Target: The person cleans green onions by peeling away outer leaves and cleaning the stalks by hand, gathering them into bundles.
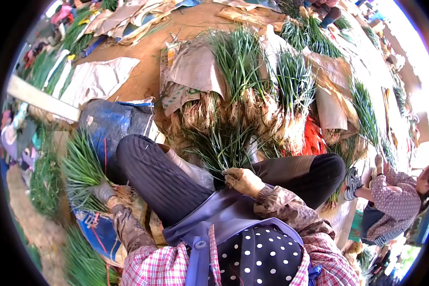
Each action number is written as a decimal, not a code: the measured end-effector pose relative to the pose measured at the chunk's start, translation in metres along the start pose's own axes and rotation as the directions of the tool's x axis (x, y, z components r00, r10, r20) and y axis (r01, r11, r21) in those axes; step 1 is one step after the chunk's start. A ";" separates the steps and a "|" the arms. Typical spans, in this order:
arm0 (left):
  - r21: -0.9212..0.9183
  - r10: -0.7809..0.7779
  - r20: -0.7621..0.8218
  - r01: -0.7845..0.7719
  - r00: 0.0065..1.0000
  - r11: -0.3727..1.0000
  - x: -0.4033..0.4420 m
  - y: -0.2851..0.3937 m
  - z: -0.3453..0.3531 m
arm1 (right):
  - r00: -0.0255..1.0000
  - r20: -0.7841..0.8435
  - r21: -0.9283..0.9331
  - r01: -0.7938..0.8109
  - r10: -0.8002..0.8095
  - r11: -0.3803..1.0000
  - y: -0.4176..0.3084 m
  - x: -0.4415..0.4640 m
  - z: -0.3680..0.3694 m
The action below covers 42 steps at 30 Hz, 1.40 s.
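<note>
My left hand (103,192), in a grey glove, is closed around the root end of a bunch of green onions (83,164) beside my left knee. Pale roots stick out by the wrist. My right hand (244,182), in a beige glove, is in front of my lap with its fingers closed at the near end of some green onions (221,150). Their dark leaves fan out between my legs. Just beyond, several thick bundles of green onions (240,62) lie with their brown roots toward me, partly under a whitish sack (198,66).
A dark blue padded bundle (114,124) sits by my left knee, and a pale pole (45,97) juts in from the left. At right a person in a patterned top (395,200) holds green onions (364,112). More sacks (100,78) cover the brown ground (188,24).
</note>
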<state>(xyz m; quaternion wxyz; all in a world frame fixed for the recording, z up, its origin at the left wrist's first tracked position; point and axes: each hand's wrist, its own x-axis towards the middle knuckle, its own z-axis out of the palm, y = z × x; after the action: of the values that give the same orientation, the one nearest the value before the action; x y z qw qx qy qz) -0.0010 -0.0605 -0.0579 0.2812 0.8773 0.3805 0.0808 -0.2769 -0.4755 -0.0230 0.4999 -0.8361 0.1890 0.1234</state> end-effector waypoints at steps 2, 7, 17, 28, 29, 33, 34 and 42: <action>0.279 0.244 -0.133 -0.200 0.961 0.939 0.068 -0.035 0.021 | 1.000 0.009 0.066 0.026 -0.027 0.997 -0.010 0.008 0.033; 0.496 0.753 -0.030 -0.644 0.658 0.583 0.134 -0.110 0.061 | 0.998 -0.022 0.037 0.067 -0.067 0.997 -0.012 0.010 0.000; 0.148 0.715 -0.028 -0.704 0.699 0.694 0.013 0.092 -0.059 | 0.334 -0.942 -0.018 -0.164 0.039 0.986 0.165 0.122 -0.187; -0.674 0.982 0.072 -0.717 0.176 0.178 -0.215 0.194 -0.043 | 0.434 -0.770 0.255 -0.463 0.467 0.849 0.173 0.176 -0.266; -0.709 0.985 0.079 -0.686 0.150 0.161 -0.234 0.196 -0.038 | 0.451 -0.764 0.236 -0.471 0.462 0.850 0.174 0.176 -0.263; -0.742 0.827 0.556 -0.399 0.084 0.539 -0.295 0.194 -0.019 | 0.582 -0.661 0.406 -0.254 0.474 0.878 0.122 0.127 -0.196; -0.750 0.772 0.634 -0.216 0.031 0.625 -0.307 0.185 -0.002 | 0.592 -0.683 0.349 -0.250 0.428 0.903 0.081 0.098 -0.169; -0.390 0.388 0.877 0.054 -0.283 0.919 -0.353 0.115 0.102 | 0.992 -0.125 0.588 0.056 0.023 0.807 0.023 -0.007 -0.010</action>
<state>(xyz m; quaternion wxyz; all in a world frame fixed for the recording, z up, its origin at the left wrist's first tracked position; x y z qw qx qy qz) -0.1391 -0.4197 -0.0528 0.5751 0.5895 -0.1374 -0.5504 -0.2932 -0.4926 -0.0340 0.7230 -0.6471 0.2420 0.0012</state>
